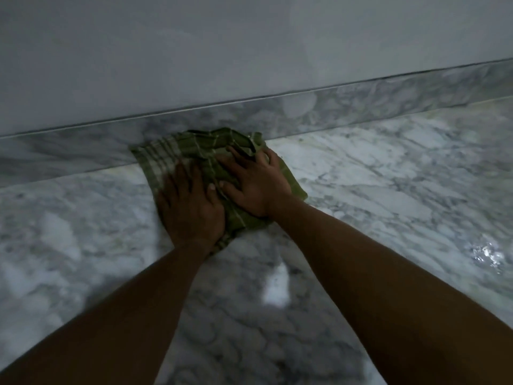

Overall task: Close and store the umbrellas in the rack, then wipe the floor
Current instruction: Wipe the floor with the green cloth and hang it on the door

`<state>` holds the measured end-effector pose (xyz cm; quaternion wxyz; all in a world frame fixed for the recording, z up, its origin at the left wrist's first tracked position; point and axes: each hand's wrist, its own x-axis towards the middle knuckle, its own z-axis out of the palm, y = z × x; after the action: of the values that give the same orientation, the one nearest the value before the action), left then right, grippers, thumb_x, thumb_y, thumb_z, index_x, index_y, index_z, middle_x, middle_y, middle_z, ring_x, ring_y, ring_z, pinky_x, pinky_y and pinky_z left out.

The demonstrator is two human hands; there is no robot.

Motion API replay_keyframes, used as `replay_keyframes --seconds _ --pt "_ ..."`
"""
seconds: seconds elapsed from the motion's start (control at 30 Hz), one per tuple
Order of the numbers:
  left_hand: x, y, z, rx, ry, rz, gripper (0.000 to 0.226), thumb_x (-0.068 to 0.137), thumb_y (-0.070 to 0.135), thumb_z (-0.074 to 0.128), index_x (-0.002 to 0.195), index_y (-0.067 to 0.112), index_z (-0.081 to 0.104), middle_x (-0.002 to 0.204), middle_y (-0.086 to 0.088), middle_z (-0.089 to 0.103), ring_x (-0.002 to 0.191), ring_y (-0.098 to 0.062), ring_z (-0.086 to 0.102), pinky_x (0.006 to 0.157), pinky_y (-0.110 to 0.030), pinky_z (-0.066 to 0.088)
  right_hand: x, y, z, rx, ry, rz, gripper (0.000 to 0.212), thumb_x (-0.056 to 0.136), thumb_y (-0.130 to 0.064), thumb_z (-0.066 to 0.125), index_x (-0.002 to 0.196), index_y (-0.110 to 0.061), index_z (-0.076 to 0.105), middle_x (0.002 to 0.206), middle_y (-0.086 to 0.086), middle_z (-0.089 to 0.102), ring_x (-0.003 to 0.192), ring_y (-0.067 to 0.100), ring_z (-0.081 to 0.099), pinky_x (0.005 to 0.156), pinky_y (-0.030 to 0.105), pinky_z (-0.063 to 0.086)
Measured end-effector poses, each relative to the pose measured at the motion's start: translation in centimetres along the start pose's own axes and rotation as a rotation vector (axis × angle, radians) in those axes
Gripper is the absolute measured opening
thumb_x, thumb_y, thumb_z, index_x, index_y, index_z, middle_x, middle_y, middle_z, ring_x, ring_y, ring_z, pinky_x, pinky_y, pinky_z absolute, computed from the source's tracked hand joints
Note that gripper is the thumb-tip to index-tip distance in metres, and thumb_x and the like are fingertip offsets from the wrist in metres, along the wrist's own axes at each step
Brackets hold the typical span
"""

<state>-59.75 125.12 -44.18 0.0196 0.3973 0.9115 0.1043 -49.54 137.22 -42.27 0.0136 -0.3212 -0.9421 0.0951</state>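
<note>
A green checked cloth [194, 147] lies crumpled on the grey-white marble floor [361, 190], its far edge touching the marble skirting. Both my hands press down on it side by side. My left hand [188, 207] lies flat on the cloth's near left part, fingers together. My right hand [255, 184] rests on the right part with fingers spread, fingertips in the folds. No umbrella or rack is in view.
A marble skirting [361, 107] runs along the foot of a plain pale wall [249, 51] just beyond the cloth. A wet, glinting patch [485, 254] shows on the floor at the right. Open floor extends left, right and toward me.
</note>
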Motion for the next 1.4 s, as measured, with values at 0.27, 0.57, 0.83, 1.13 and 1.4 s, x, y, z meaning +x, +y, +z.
replay_keyframes --seconds 0.27,0.57,0.83,1.13,1.4 --pt "-2.0 2.5 -0.4 0.056 -0.063 0.014 0.063 0.100 0.044 0.020 0.159 0.021 0.024 0.167 -0.012 0.019 0.152 -0.038 0.015 0.122 -0.053 0.009 -1.0 3.9 -0.3 0.032 -0.058 -0.088 0.068 0.095 -0.069 0.032 0.157 -0.044 0.020 0.166 -0.007 0.025 0.147 0.033 0.024 0.118 0.052 0.013" --pt "-10.4 23.0 4.6 -0.074 0.071 0.147 0.054 0.093 0.039 0.041 0.142 0.023 0.056 0.153 -0.013 0.048 0.142 -0.040 0.041 0.118 -0.056 0.025 -12.8 22.8 -3.0 0.011 0.046 0.122 0.073 0.090 -0.080 0.021 0.155 -0.047 0.020 0.168 -0.010 0.016 0.155 0.019 0.012 0.121 0.050 0.013" --pt "-18.2 37.3 8.4 -0.195 0.094 0.287 0.053 0.092 0.034 0.048 0.143 0.022 0.055 0.155 -0.015 0.044 0.146 -0.042 0.034 0.120 -0.057 0.022 -24.8 35.4 -5.0 0.005 0.071 0.287 0.071 0.091 -0.079 0.019 0.155 -0.047 0.021 0.168 -0.006 0.018 0.155 0.020 0.014 0.123 0.050 0.011" --pt "-25.6 42.5 7.3 -0.109 -0.064 0.366 0.056 0.097 0.041 0.040 0.151 0.028 0.043 0.163 -0.010 0.031 0.152 -0.038 0.021 0.122 -0.056 0.015 -34.6 39.3 -5.9 0.036 0.043 0.391 0.076 0.089 -0.084 0.015 0.156 -0.049 0.012 0.169 -0.002 0.012 0.156 0.022 0.009 0.124 0.051 0.007" --pt "-30.0 35.5 6.1 -0.101 -0.080 0.554 0.055 0.097 0.044 0.041 0.151 0.030 0.043 0.162 -0.007 0.034 0.152 -0.033 0.022 0.122 -0.052 0.016 -41.7 31.1 -4.4 0.022 0.010 0.490 0.070 0.094 -0.077 0.016 0.157 -0.049 0.009 0.170 0.000 0.002 0.157 0.024 -0.003 0.124 0.055 0.000"
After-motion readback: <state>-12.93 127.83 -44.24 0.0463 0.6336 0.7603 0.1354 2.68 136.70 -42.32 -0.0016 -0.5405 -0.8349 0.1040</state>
